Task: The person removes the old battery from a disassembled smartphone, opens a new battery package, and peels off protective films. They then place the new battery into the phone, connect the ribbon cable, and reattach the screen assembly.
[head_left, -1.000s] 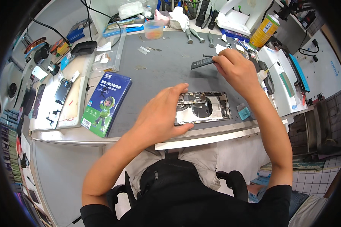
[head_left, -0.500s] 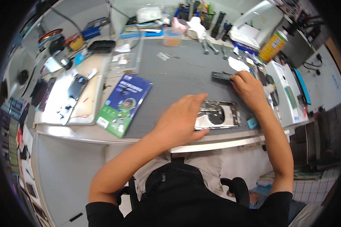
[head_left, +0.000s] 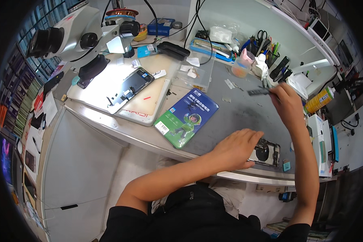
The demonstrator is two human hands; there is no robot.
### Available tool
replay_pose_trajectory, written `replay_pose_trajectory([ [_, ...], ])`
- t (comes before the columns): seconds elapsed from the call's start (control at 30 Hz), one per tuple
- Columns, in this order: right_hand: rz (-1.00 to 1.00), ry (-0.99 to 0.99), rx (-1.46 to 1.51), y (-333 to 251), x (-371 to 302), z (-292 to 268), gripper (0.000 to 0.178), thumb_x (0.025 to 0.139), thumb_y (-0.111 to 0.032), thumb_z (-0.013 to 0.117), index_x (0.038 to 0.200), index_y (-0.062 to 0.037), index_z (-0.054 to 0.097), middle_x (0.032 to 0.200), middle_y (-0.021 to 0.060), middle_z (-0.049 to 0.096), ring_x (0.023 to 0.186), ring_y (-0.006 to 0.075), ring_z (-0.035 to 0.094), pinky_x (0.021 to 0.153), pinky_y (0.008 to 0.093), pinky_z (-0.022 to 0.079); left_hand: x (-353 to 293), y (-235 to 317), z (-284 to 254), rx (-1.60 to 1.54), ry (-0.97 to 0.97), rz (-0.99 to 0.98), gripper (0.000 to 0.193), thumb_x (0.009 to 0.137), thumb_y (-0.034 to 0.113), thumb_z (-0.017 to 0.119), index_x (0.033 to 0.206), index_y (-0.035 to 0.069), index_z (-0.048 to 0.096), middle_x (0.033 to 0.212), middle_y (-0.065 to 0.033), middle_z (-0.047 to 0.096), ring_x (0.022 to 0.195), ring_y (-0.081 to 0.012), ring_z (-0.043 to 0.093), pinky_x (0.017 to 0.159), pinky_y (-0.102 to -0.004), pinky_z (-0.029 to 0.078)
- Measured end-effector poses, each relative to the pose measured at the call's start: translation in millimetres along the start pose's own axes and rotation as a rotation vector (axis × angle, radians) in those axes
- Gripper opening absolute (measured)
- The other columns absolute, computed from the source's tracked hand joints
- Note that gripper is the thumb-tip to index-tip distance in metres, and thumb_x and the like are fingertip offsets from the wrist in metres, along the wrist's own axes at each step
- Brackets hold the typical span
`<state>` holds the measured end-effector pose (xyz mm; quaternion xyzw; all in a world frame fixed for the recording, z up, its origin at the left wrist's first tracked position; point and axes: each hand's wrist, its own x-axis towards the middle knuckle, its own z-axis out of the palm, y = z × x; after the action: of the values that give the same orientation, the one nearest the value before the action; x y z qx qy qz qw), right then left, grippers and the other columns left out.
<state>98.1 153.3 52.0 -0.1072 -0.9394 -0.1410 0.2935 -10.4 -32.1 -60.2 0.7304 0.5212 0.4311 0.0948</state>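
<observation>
Dark battery [head_left: 257,92] juts leftward from the right grip [head_left: 288,104], pinched at its end.

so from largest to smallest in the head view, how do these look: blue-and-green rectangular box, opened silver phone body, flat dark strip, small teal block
1. Blue-and-green box
2. Phone body, partly covered by the left hand
3. Dark strip in the right hand
4. Teal block
</observation>
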Motion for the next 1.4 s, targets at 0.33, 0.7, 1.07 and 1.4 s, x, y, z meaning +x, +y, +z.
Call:
replay_pose_trajectory([
  [0.33,-0.262,0.042,-0.095,-105.1,140.5,116.6,0.010,0.081,-0.009,0.064,0.089,-0.0046,0.060,0.093,0.0089,0.059,0.094,0.0266,0.065,0.074,0.0362,0.060,1.5,-2.6,-1.6,0.039,-0.074,0.006,0.067,0.079,0.030,0.083,0.125,-0.009,0.055,0.126,-0.0245,0.059,0.123,-0.0406,0.056,0.106,-0.0454,0.047],
  [0.7,-0.269,-0.186,-0.001,-117.7,132.2,135.6,0.015,0.082,-0.011,0.069,0.093,-0.0031,0.061,0.097,0.0101,0.060,0.094,0.0277,0.066,0.073,0.0383,0.060,-0.2,-1.5,0.3,0.094,-0.092,-0.005,0.063,0.080,0.033,0.082,0.120,-0.009,0.057,0.121,-0.0251,0.061,0.115,-0.0407,0.060,0.102,-0.0469,0.049],
  [1.07,-0.216,-0.235,0.357,-86.6,126.7,89.4,0.012,0.087,-0.012,0.075,0.097,-0.0088,0.069,0.098,0.0059,0.066,0.085,0.0265,0.069,0.073,0.0389,0.056,-2.3,5.1,-6.2,0.121,0.064,0.043,0.071,0.079,0.031,0.083,0.132,-0.005,0.052,0.136,-0.0220,0.053,0.132,-0.0387,0.049,0.110,-0.0477,0.042],
  [1.4,-0.188,-0.165,0.253,-58.5,32.1,16.2,0.008,0.088,-0.014,0.073,0.093,-0.0109,0.068,0.095,0.0031,0.065,0.086,0.0255,0.068,0.070,0.0392,0.056,-37.1,-12.1,-136.4,0.713,-0.095,-0.661,0.093,0.072,0.037,0.086,0.145,-0.002,0.045,0.138,-0.0253,0.055,0.130,-0.0398,0.052,0.106,-0.0454,0.045],
])
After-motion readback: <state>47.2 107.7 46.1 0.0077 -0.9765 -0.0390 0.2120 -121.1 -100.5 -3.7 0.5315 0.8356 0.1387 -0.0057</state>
